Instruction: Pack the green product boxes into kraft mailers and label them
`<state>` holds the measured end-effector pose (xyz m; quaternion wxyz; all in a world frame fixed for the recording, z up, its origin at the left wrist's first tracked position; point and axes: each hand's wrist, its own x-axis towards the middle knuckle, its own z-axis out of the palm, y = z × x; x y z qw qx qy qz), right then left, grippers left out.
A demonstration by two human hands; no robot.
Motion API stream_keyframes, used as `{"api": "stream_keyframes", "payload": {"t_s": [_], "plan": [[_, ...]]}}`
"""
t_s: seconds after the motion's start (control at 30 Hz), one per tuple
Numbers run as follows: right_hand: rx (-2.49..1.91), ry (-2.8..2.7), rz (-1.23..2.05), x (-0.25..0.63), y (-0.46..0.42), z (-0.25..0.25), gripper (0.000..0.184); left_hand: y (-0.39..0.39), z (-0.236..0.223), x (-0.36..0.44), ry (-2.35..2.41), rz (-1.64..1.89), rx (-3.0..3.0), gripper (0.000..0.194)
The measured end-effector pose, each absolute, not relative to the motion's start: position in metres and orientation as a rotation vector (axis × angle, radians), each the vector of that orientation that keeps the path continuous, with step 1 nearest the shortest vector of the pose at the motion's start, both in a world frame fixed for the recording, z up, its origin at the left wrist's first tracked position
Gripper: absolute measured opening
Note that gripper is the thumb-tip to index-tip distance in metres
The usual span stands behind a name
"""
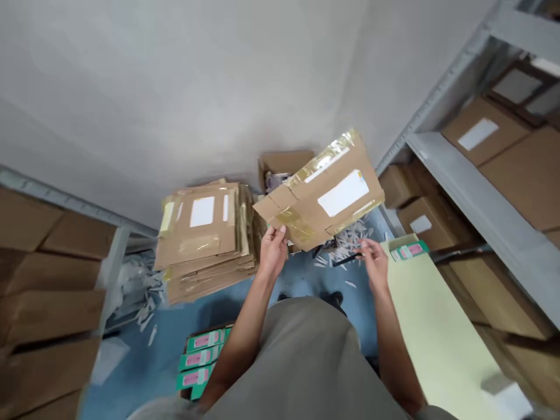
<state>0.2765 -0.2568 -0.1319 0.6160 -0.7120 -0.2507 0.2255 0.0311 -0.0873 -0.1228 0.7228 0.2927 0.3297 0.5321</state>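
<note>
A flattened cardboard box [306,201] with a white label and yellowish tape hangs tilted in front of me. My left hand [273,251] grips its lower left edge, thumb on top. In my closed right hand [371,259] is a thin black tool [345,260], its shape partly blurred; it points left, below the cardboard and apart from it. To the left of my left hand stands a stack of flattened cardboard boxes [203,239], the top one bearing labels and tape.
White paper scraps [350,242] litter the blue floor [301,286]. Behind the held cardboard is an open box [284,160]. Green-and-pink packs [199,359] sit at lower left; another pack [410,251] is by the pale yellow surface [437,326]. Shelves [472,175] with cartons flank both sides.
</note>
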Motion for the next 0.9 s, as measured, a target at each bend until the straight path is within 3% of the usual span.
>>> {"api": "stream_keyframes", "payload": {"t_s": [0.17, 0.4, 0.53, 0.9], "plan": [[-1.741, -0.319, 0.074, 0.382, -0.355, -0.131, 0.058, -0.117, -0.114, 0.137, 0.756, 0.771, 0.97, 0.047], [-1.83, -0.129, 0.023, 0.473, -0.491, -0.185, 0.065, -0.181, -0.143, 0.303, 0.575, 0.266, 1.2, 0.042], [-1.847, 0.064, -0.005, 0.479, -0.563, -0.222, 0.043, -0.224, -0.176, 0.387, 0.505, 0.097, 1.248, 0.034], [-1.832, 0.574, -0.107, 0.42, -0.627, -0.281, 0.044, -0.321, -0.234, 0.49, 0.488, -0.302, 1.284, 0.03]]}}
